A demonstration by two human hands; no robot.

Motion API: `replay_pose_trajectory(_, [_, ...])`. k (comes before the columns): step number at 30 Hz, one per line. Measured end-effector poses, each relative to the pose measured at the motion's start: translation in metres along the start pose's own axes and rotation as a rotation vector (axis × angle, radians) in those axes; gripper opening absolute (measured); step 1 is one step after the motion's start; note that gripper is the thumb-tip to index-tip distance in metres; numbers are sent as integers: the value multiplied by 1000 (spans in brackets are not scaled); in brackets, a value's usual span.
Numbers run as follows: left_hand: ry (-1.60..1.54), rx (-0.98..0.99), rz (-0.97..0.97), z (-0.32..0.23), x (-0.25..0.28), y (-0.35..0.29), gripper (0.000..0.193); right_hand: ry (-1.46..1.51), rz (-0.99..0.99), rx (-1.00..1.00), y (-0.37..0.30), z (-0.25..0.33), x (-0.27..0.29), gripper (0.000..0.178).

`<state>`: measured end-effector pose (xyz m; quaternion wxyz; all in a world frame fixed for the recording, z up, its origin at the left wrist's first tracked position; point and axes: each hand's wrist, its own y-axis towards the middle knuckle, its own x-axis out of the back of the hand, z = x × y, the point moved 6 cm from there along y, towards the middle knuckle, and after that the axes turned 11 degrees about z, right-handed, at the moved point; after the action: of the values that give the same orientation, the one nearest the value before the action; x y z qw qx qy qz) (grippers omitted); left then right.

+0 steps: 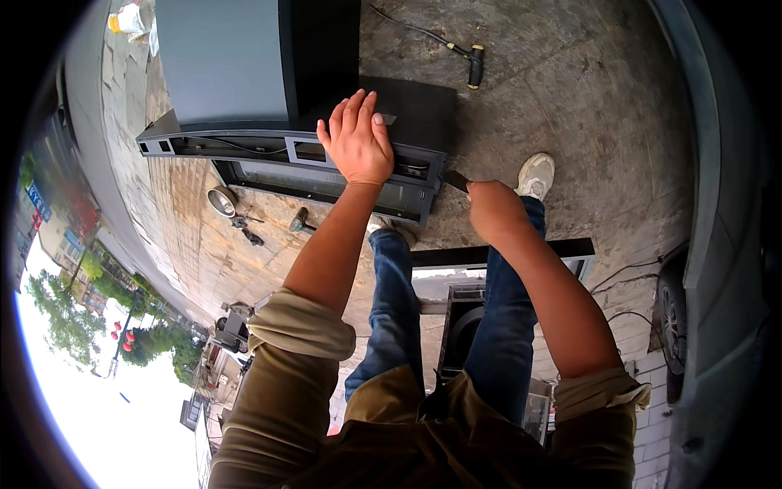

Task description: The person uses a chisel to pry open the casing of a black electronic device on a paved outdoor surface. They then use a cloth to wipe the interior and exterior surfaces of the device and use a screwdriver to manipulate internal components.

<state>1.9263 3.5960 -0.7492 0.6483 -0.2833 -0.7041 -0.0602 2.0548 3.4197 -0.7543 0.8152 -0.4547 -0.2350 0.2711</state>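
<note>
A large dark grey metal cabinet (224, 65) lies on the floor in front of me, its slotted frame edge (269, 149) facing me. My left hand (358, 147) is laid on this edge with the fingers stretched forward, holding nothing. Close to the frame's right-hand corner, my right hand (497, 212) is closed round a tool with a flat dark blade (456, 181), perhaps a scraper or knife. Its handle is hidden in my fist. The blade points at the corner; I cannot tell whether they touch.
A T-handled tool (476, 67) with a cable or hose lies beyond the cabinet. On the left are a round metal ring (221, 201) and a power drill (300, 220). Another dark frame (562, 249) lies by my legs. A car wheel (674, 318) stands at right.
</note>
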Motion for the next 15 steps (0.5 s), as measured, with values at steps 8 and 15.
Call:
replay_pose_trajectory(8, [-16, 0, 52, 2, 3, 2, 36, 509, 32, 85, -14, -19, -17, 42])
replay_pose_trajectory(15, [-26, 1, 81, 5, -1, 4, 35, 1702, 185, -224, -32, 25, -37, 58])
